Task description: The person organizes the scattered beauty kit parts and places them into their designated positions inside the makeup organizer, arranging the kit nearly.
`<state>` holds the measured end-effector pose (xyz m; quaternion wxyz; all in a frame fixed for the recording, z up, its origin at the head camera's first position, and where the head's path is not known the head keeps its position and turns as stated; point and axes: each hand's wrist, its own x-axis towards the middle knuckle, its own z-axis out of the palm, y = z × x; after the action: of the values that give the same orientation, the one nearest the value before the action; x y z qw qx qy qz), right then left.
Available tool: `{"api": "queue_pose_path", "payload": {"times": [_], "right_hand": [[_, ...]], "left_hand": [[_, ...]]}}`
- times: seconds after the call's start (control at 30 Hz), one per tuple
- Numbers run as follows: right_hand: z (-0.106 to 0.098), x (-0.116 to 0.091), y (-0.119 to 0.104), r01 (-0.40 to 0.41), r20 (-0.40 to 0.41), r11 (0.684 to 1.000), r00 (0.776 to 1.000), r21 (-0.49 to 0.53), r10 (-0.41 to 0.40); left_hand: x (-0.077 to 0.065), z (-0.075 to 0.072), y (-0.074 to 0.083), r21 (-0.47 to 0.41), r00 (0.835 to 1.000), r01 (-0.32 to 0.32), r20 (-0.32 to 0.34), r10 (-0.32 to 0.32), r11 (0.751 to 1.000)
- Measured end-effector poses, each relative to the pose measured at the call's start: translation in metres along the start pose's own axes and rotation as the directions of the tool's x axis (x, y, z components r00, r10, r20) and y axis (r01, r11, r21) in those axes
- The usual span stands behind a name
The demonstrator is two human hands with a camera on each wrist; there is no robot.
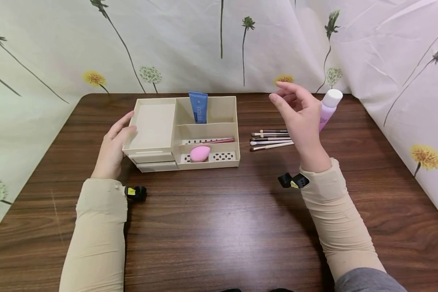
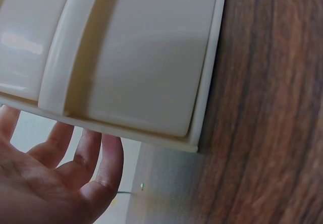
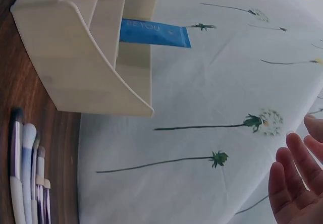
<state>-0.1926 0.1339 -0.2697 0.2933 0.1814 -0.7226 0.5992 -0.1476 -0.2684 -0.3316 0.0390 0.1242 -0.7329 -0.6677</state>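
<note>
My left hand (image 1: 113, 150) rests against the left side of a cream desktop organizer (image 1: 151, 125), fingers along its outer wall and thumb at the top rim. The left wrist view shows those fingers (image 2: 108, 163) slightly bent at the drawer fronts' edge. Raised above the table's right side, my right hand (image 1: 299, 115) holds nothing, its fingers loosely curved. Inside the organizer, a blue tube (image 1: 198, 107) stands in the back compartment, pinkish-red slim sticks (image 1: 219, 141) lie in the middle one, and a pink makeup sponge (image 1: 200, 153) sits in front.
Several makeup brushes (image 1: 271, 140) lie right of the organizer, partly hidden by my right hand. Behind that hand stands a lilac bottle with a white cap (image 1: 332, 97). The brown wooden table (image 1: 211, 227) meets a white flower-print cloth (image 1: 190, 44) at the back.
</note>
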Motion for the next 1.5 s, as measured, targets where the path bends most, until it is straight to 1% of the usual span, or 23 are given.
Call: {"api": "queue_pose_path", "payload": {"times": [0.17,0.27,0.47,0.6,0.7,0.87,1.07,1.17,1.33,1.5], "right_hand": [[-0.008,0.002,0.0,-0.033,-0.017,0.998,0.999,0.048,0.034],[-0.013,0.003,0.001,-0.044,-0.036,0.998,0.998,0.051,0.046],[-0.026,0.009,0.003,-0.057,-0.103,0.998,0.993,-0.02,0.055],[-0.034,0.014,0.004,-0.089,-0.145,0.993,0.986,-0.076,0.077],[-0.04,0.016,0.006,-0.13,-0.178,0.986,0.978,-0.109,0.109],[-0.05,0.021,0.012,-0.189,-0.236,0.975,0.959,-0.118,0.157],[-0.061,0.027,0.02,-0.242,-0.279,0.963,0.939,-0.12,0.201],[-0.066,0.03,0.025,-0.271,-0.29,0.952,0.931,-0.139,0.223],[-0.075,0.034,0.032,-0.328,-0.321,0.927,0.911,-0.18,0.26],[-0.082,0.035,0.038,-0.398,-0.335,0.891,0.888,-0.219,0.314]], "left_hand": [[0.0,0.001,-0.001,0.006,1.0,0.008,0.004,-0.008,1.0],[0.0,0.001,-0.002,-0.005,1.0,0.007,0.006,-0.007,1.0],[0.001,0.002,-0.003,-0.007,1.0,0.005,0.006,-0.005,1.0],[0.0,0.001,-0.004,-0.037,1.0,-0.002,0.008,0.002,0.999],[0.001,0.0,-0.005,-0.061,1.0,-0.014,0.011,0.015,0.998],[0.002,0.0,-0.005,-0.077,1.0,-0.025,0.013,0.026,0.997],[0.004,-0.001,-0.005,-0.075,1.0,-0.016,0.01,0.017,0.997],[0.004,-0.002,-0.005,-0.081,1.0,-0.006,0.006,0.006,0.997],[0.005,-0.001,-0.003,-0.066,1.0,0.007,-0.007,-0.008,0.998],[0.005,0.0,-0.001,-0.038,1.0,0.013,-0.012,-0.014,0.999]]}}
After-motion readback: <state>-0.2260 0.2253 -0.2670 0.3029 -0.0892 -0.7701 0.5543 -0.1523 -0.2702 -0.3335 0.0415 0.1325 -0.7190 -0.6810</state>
